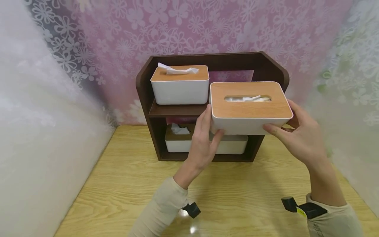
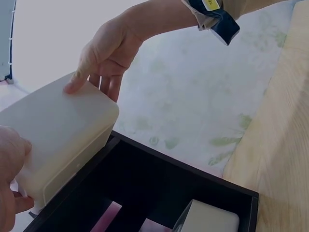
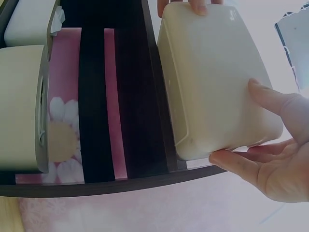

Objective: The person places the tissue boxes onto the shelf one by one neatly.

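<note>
A white tissue box (image 1: 237,126) with a wood-look lid is held up in front of the right part of a dark brown shelf (image 1: 260,65). Its slot shows a bit of white tissue. My left hand (image 1: 202,140) grips the left end, thumb at the lower front edge. At the opposite end, my right hand (image 1: 306,138) grips the corner, with its thumb on the front face. From below, the right wrist view shows the box's plain white underside (image 3: 217,72) near the shelf edge, with the right thumb pressed on it.
Another tissue box (image 1: 180,92), tissue sticking out, stands on the upper level at left. The lower level holds a tissue box (image 1: 177,145) at left and another white box (image 1: 232,146) at right, partly hidden. The shelf stands on a wooden surface (image 1: 124,184) against a pink floral backdrop (image 1: 192,29).
</note>
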The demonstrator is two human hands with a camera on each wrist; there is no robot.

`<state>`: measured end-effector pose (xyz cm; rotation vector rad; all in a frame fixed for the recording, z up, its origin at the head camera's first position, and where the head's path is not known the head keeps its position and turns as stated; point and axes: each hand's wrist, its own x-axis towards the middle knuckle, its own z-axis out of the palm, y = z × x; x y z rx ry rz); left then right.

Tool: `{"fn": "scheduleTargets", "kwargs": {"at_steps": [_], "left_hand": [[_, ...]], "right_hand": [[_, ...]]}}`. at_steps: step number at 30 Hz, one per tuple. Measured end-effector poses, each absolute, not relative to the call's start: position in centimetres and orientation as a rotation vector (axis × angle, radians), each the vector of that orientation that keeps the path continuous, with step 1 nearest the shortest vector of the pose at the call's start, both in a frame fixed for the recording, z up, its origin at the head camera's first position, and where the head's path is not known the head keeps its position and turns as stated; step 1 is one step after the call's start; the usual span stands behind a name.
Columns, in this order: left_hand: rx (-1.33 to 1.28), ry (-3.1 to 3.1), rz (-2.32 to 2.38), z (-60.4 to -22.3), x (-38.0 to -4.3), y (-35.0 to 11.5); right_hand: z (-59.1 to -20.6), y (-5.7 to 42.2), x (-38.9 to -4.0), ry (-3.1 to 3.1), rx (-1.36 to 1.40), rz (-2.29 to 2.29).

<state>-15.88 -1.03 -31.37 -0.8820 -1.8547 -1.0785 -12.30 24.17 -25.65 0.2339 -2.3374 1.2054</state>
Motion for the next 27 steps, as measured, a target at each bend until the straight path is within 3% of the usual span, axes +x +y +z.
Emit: {"fn": "scheduleTargets", "kwargs": {"at_steps": [27], "left_hand": [[-0.742,-2.148,-1.035,-28.8,-18.6,-1.4]], "right_hand": [[-25.4,24.5,-15.6,-2.161,0.300,1.359]]}}
